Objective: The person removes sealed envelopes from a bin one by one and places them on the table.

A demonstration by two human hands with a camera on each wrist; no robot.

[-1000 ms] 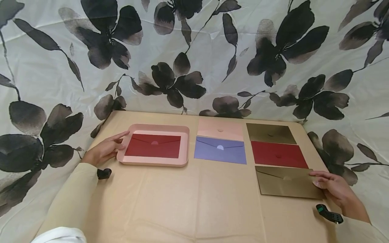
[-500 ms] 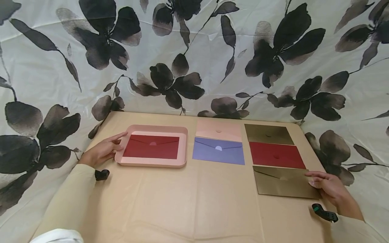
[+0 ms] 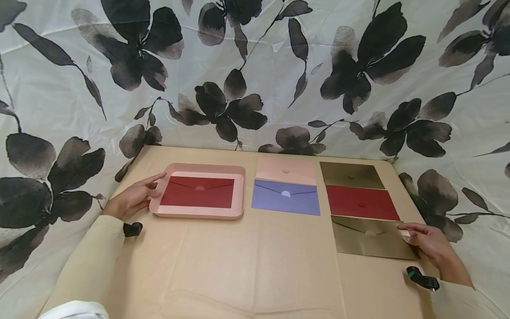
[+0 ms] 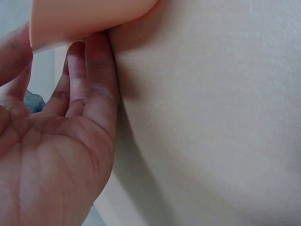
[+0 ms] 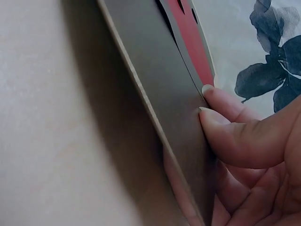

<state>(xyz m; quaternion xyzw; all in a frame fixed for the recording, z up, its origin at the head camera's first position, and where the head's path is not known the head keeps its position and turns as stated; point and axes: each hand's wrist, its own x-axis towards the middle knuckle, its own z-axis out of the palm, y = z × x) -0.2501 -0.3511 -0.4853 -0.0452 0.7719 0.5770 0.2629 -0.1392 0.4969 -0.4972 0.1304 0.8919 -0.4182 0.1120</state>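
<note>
At the left of the head view, my left hand (image 3: 133, 198) grips the left rim of a pink tray (image 3: 199, 169). The left wrist view has fingers under the tray's edge (image 4: 84, 19) and the thumb at its side. A red envelope (image 3: 191, 195) lies flat inside the tray. Over on the right, my right hand (image 3: 432, 248) pinches the right end of a gold envelope (image 3: 368, 241). Seen from the right wrist, thumb and forefinger meet at the gold envelope's edge (image 5: 155, 84), its near edge raised over a shadow on the table.
Behind the held envelope lie another red envelope (image 3: 362, 202) and a second gold one (image 3: 350, 175). A blue envelope (image 3: 284, 201) and a pale pink one (image 3: 286, 169) lie between these and the tray. A floral cloth (image 3: 287, 62) backs the tan table (image 3: 247, 266).
The head view has shifted slightly, so everything sits a little further left in it. Both hands keep their grips on the tray and the gold envelope.
</note>
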